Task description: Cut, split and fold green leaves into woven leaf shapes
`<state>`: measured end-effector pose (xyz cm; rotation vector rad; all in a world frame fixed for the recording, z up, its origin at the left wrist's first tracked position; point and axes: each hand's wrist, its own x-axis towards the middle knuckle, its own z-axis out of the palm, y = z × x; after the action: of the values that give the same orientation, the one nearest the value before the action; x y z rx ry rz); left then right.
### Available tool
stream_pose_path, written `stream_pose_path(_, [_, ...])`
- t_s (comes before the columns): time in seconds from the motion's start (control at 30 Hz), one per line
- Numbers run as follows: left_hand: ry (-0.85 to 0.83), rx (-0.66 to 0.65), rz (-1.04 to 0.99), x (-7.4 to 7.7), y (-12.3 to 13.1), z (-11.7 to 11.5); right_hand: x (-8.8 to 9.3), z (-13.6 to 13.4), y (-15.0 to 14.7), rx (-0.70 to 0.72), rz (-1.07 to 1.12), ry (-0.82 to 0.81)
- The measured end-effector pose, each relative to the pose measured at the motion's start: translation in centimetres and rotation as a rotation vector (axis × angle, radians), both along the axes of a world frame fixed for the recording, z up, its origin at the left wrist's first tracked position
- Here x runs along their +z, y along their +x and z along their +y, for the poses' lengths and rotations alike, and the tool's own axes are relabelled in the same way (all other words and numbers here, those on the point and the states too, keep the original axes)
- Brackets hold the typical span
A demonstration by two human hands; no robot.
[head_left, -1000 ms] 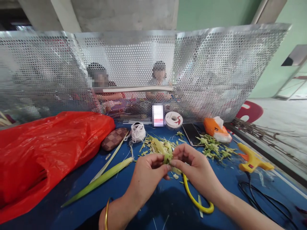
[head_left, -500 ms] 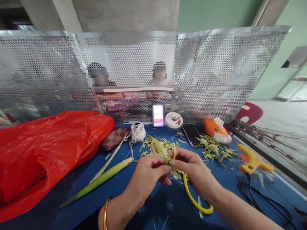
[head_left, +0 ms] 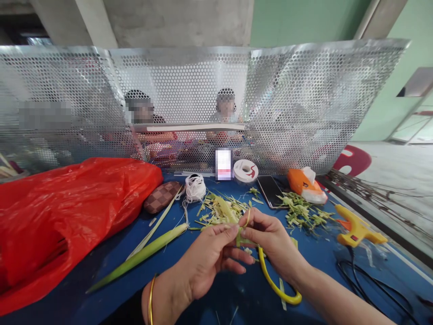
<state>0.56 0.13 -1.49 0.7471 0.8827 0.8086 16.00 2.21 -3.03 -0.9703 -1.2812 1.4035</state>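
Between my fingertips is a narrow green leaf strip (head_left: 239, 238), bent into a small loop. My left hand (head_left: 211, 253) pinches it with thumb and forefinger, the other fingers loosely spread. My right hand (head_left: 270, 237) pinches the same strip from the right, and a thin pale end sticks up above its forefinger. Just beyond lies a pile of leaf scraps (head_left: 216, 210). A yellow curved handle (head_left: 270, 277), seemingly of scissors, lies below my right hand; the rest of it is hidden. On the left rests a long green leaf bundle (head_left: 142, 257), pointed at one end.
A red plastic bag (head_left: 74, 216) covers the left side. Behind stand a ball of white string (head_left: 195, 188), a ribbon spool (head_left: 246, 171) and a phone (head_left: 270, 192). Rightward are tissues (head_left: 306, 185) and a yellow glue gun (head_left: 360, 230). A perforated metal screen (head_left: 182, 81) separates two seated people.
My left hand has turned, its lower fingers opening out to the right beneath the strip. The strip has shifted within both pinches and now hangs slightly lower.
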Motion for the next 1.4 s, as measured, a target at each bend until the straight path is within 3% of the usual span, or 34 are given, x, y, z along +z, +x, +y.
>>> stream_pose_path(0.23, [0.072, 0.054, 0.051, -0.1, 0.0, -0.1, 1.0, 0.1, 0.3, 0.028, 0.038, -0.031])
stream_pose_path(0.47, [0.081, 0.045, 0.114, -0.2, 0.1, 0.0, 0.5, 0.5, 0.3, -0.126, -0.011, -0.016])
stream_pose_path(0.63, [0.085, 0.295, 0.049, 0.1, -0.1, 0.2, 0.0, 0.6, 0.1, -0.241, -0.126, 0.039])
stream_pose_path(0.8, [0.135, 0.429, -0.031, 0.6, -0.1, 0.2, -0.6, -0.6, -1.0, -0.081, -0.196, 0.125])
stream_pose_path(0.9, [0.13, 0.416, -0.077, 0.8, 0.2, 0.0, -0.8, -1.0, -1.5, -0.024, -0.123, 0.098])
stream_pose_path(1.07, [0.114, 0.394, -0.033, 0.6, 0.2, -0.1, -0.6, -1.3, -1.7, 0.268, 0.115, -0.002])
stream_pose_path(1.23, [0.178, 0.375, 0.028, 0.2, 0.0, 0.1, -0.3, -1.3, -1.6, 0.41, 0.143, 0.057])
stream_pose_path(1.33, [0.191, 0.359, 0.053, 0.1, 0.0, 0.1, -0.6, -0.9, -1.4, 0.417, 0.045, 0.081])
stream_pose_path(1.4, [0.167, 0.348, 0.055, 0.1, 0.0, 0.1, -0.9, -0.7, -1.2, 0.323, -0.081, 0.132])
